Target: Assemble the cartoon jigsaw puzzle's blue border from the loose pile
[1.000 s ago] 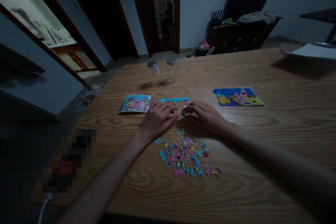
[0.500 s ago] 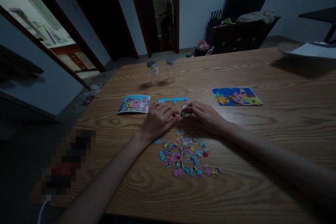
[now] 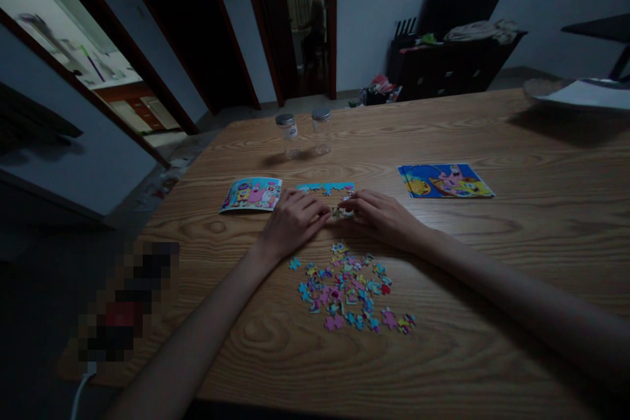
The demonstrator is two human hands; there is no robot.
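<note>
My left hand (image 3: 294,220) and my right hand (image 3: 381,215) rest on the wooden table (image 3: 492,262), fingertips meeting over a small puzzle piece (image 3: 340,211). Both hands pinch at it with curled fingers. Just beyond them lies a partly joined blue strip of puzzle (image 3: 325,188). A heap of several loose coloured puzzle pieces (image 3: 347,289) lies nearer to me, below the hands.
A cartoon picture card (image 3: 252,194) lies left of the strip and another (image 3: 445,181) to the right. Two lidded clear jars (image 3: 302,131) stand further back. A dark cabinet (image 3: 450,59) and an open doorway with a seated person (image 3: 312,20) are behind.
The fingertips have shifted slightly around the small piece. The arms and the rest stay where they were.
</note>
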